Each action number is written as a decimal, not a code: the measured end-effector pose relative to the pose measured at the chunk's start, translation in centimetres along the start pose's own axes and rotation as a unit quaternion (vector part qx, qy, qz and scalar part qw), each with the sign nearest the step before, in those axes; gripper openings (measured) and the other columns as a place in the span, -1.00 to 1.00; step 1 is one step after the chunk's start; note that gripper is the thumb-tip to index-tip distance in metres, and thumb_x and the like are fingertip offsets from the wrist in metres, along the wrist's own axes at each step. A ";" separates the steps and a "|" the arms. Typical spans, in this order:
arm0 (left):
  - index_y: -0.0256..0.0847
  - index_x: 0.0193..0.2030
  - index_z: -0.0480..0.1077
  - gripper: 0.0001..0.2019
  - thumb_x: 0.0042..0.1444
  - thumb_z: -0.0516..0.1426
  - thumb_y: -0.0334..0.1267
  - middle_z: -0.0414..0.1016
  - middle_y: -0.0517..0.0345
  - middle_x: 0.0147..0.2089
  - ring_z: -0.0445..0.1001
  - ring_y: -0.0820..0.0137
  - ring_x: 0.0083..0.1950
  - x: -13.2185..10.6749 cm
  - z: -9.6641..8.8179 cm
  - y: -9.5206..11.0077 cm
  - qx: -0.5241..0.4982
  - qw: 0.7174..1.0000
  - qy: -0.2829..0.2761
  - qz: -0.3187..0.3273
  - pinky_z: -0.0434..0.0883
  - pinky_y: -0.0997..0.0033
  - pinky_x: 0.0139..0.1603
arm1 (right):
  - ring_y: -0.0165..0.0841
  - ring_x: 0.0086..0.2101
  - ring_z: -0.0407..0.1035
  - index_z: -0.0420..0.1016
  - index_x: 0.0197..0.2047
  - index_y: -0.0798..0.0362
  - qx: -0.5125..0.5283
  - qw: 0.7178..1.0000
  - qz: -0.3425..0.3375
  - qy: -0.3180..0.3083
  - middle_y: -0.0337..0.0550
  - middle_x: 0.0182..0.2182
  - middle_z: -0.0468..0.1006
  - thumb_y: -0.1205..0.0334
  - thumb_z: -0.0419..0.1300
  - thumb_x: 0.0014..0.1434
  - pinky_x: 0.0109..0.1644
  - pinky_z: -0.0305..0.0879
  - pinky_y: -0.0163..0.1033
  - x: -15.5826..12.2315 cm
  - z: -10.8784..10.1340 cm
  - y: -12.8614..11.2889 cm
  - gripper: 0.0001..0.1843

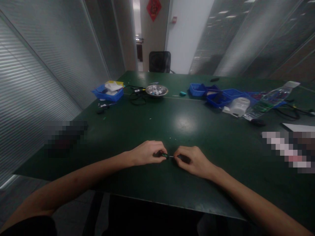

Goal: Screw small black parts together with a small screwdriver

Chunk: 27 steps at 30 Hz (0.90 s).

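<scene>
Low over the near middle of the green table (137, 127), my left hand (150, 152) pinches a small dark piece with green marks (165, 155); its exact kind is too small to make out. A thin, light metal pin (171, 156) spans the short gap from that piece to the fingertips of my right hand (190, 158). The right thumb and forefinger are closed at the pin's end, and their tips hide whatever else they may hold. Both forearms come in from the near edge, and the hands are a little apart.
A shiny metal bowl (157, 91) with small parts stands farther back, near black cables (137, 98). Blue trays (108, 95) lie at the left, more blue bins (218, 99) at the right. Beside them are a white container (239, 106) and a clear plastic bottle (270, 101).
</scene>
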State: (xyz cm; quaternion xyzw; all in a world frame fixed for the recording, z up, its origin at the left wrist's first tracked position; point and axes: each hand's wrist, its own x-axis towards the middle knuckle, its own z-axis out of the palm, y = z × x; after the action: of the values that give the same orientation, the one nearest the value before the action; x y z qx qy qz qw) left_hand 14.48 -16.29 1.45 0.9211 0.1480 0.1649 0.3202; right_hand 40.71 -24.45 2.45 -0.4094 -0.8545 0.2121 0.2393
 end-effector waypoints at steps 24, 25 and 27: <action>-0.25 -0.04 0.48 -0.84 0.29 0.21 -0.25 0.45 0.10 -0.18 0.40 0.40 -0.23 -0.1 -0.2 0.4 -0.044 0.999 -0.004 -0.007 0.32 0.41 -0.26 | -0.41 -0.43 0.42 0.53 -0.22 0.04 -0.012 1.000 -0.003 -0.009 -0.22 -0.35 0.56 0.34 0.17 0.28 -0.32 0.24 -0.30 0.0 -0.2 -0.3 -0.90; -0.25 -0.03 0.49 -0.83 0.29 0.21 -0.25 0.45 0.09 -0.18 0.40 0.40 -0.22 -0.1 -0.2 0.4 -0.045 0.999 -0.005 -0.008 0.32 0.41 -0.26 | -0.41 -0.43 0.42 0.52 -0.22 0.04 -0.016 1.000 -0.003 -0.008 -0.22 -0.35 0.56 0.34 0.17 0.29 -0.31 0.24 -0.30 0.0 -0.1 -0.3 -0.90; -0.25 -0.02 0.49 -0.82 0.30 0.21 -0.24 0.45 0.09 -0.17 0.41 0.40 -0.21 -0.1 -0.2 0.4 -0.045 0.999 -0.006 -0.007 0.32 0.41 -0.26 | -0.41 -0.43 0.43 0.52 -0.22 0.04 -0.018 1.000 -0.002 -0.005 -0.22 -0.34 0.56 0.35 0.17 0.28 -0.31 0.25 -0.30 0.0 -0.1 -0.3 -0.90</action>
State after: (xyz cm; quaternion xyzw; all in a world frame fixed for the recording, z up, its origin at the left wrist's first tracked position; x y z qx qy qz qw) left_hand 14.36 -16.53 1.85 0.9055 0.1452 0.1634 0.3638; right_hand 40.58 -24.66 2.67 -0.4105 -0.8602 0.1982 0.2283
